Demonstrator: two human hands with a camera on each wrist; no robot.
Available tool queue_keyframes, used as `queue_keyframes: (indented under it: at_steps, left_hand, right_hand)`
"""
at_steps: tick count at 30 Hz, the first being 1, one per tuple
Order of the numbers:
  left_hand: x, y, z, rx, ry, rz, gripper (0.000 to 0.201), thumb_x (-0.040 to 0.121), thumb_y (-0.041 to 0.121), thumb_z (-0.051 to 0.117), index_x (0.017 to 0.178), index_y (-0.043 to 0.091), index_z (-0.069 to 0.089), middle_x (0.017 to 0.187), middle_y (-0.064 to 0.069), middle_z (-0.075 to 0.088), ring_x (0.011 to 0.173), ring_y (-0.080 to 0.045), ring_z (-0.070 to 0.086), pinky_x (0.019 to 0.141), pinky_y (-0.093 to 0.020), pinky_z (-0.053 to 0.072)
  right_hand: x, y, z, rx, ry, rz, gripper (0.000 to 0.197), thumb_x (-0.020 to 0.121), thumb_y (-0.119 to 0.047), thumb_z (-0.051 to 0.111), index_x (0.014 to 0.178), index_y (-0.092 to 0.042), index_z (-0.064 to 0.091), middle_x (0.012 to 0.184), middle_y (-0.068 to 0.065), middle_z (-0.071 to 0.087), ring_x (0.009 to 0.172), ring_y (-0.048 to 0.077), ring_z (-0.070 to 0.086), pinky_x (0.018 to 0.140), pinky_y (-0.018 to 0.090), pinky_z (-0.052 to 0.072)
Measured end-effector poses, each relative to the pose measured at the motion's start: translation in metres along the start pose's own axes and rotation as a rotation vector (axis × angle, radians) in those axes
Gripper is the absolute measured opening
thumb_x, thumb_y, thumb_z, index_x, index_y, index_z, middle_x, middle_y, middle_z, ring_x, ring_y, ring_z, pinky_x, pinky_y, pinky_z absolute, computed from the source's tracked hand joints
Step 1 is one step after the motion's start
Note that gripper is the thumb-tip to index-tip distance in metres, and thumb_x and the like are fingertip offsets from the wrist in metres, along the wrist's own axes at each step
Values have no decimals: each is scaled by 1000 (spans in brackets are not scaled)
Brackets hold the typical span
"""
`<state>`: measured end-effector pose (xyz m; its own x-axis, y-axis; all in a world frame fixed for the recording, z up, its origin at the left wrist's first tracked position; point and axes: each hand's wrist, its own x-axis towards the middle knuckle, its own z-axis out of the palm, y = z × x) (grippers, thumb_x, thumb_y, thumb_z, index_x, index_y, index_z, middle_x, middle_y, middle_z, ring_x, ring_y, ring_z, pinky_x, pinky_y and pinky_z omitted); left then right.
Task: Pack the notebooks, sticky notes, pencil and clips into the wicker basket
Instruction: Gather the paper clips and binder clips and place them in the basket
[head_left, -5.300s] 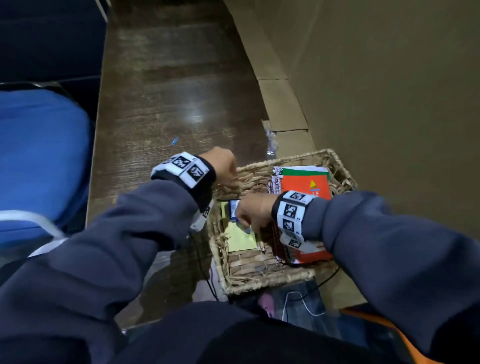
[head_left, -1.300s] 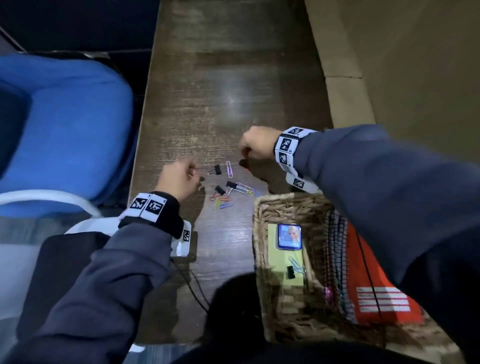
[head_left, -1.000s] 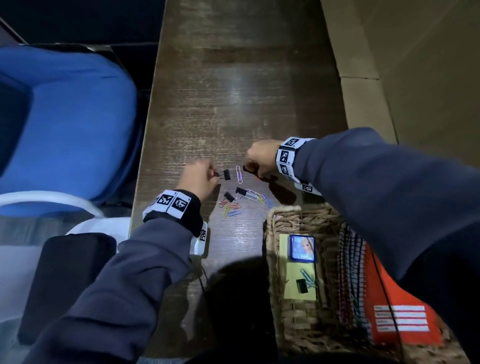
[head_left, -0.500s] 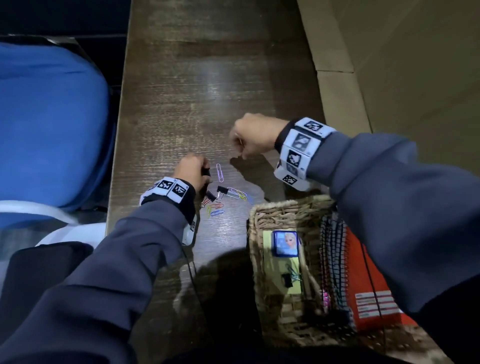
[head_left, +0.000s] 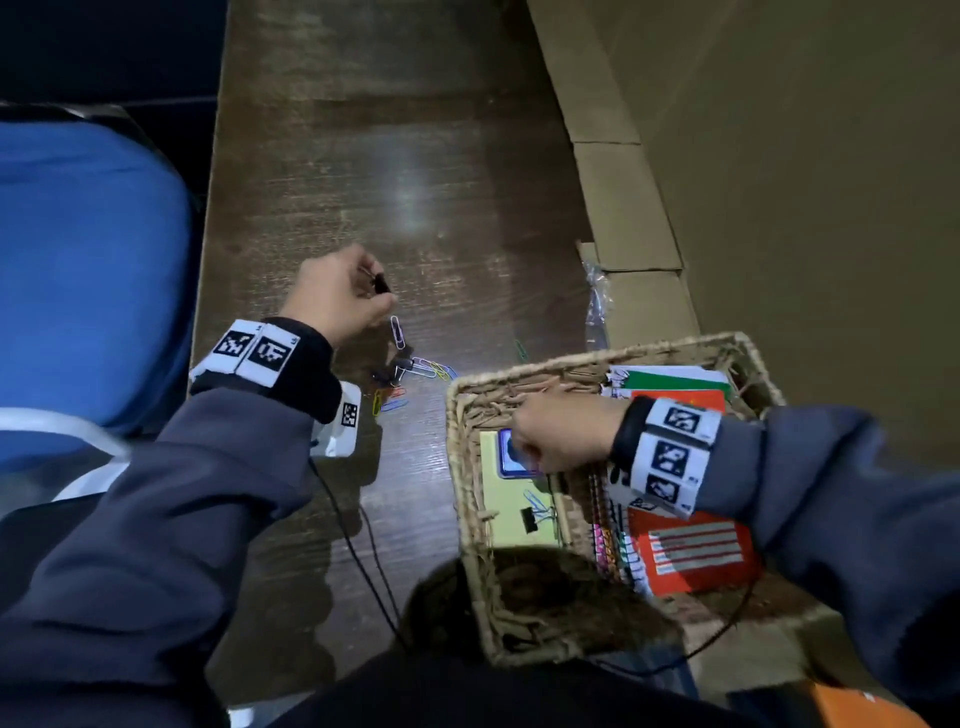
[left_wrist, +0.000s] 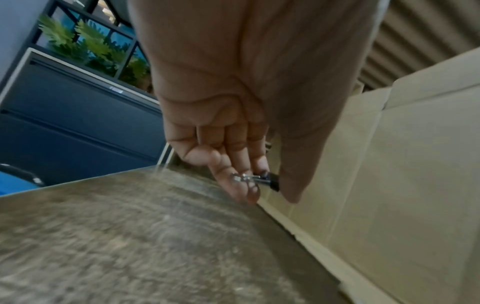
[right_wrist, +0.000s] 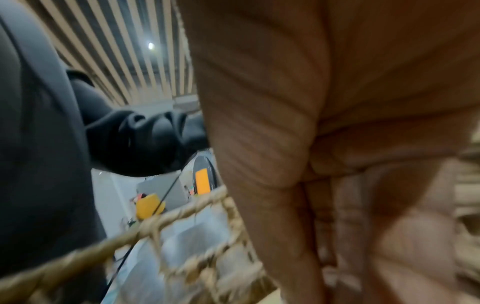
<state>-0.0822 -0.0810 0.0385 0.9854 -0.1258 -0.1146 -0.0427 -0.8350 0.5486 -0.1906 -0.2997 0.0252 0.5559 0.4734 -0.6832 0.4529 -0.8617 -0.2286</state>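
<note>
While low over the wicker basket (head_left: 467, 519) at near right, right hand (head_left: 563, 434) with fingers curled, contents hidden: cannot tell. Inside: notebooks (head_left: 691, 551), sticky notes (head_left: 506, 512). Left of it, loose clips (head_left: 415, 371) on worktop (head_left: 389, 171). Farther, left hand (head_left: 335, 293) fingers pinching binder clip (left_wrist: 270, 181).

Right hand (head_left: 561, 434) grip contents hidden.

The left hand (head_left: 332, 296) pinches a black binder clip (head_left: 382, 283) above the table (head_left: 415, 182); loose paper clips (head_left: 410, 374) lie just below that grip. The right hand (head_left: 563, 431), fingers curled, hangs inside the wicker basket (head_left: 467, 405) over a yellow sticky-note pad (head_left: 511, 499), with spiral notebooks (head_left: 691, 551) beside its wrist.
</note>
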Motion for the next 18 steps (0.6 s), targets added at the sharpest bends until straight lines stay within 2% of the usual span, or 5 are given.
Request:
queue_keyframes:
  at_steps: [4, 8, 13, 16, 18]
  left_hand:
    - [-39, 42, -6, -11, -51, 113, 25, 77, 26, 75, 96, 13, 64, 86, 0, 63, 78, -13, 57, 78, -23, 47]
    - [-82, 73, 4, 40, -228, 189, 29, 75, 36, 75, 94, 17, 64, 85, 0, 68, 77, -15, 63, 73, -27, 52]
    - [-118, 104, 34, 319, -491, 303, 28, 77, 36, 70, 95, 16, 67, 95, -6, 70, 87, -23, 63, 69, -27, 45]
    - [-133, 124, 61, 418, -556, 351, 27, 76, 30, 71, 95, 12, 67, 101, -11, 68, 94, -28, 65, 74, -32, 51]
    - [-139, 138, 81, 509, -616, 376, 26, 79, 23, 70, 101, 8, 66, 103, -13, 67, 92, -29, 66, 69, -32, 52]
  right_hand:
    - [-4, -14, 22, -81, -31, 36, 15, 85, -4, 54, 90, 1, 67, 82, 15, 57, 83, 32, 63, 65, 32, 47]
    - [-4, -25, 32, -75, -78, 47, 22, 89, -3, 52, 108, 2, 63, 105, 16, 64, 98, 31, 63, 66, 31, 40]
    - [-19, -5, 13, 47, 9, 171, 17, 83, -11, 66, 98, -4, 68, 81, 7, 57, 75, 23, 55, 67, 28, 44]
    - [-38, 21, -6, 88, 164, 227, 11, 73, -10, 70, 81, -5, 74, 76, 9, 72, 67, 25, 63, 64, 29, 53]
    - [-50, 34, -13, 163, 221, 247, 8, 76, -6, 68, 79, -5, 75, 79, 11, 75, 65, 23, 68, 62, 29, 57]
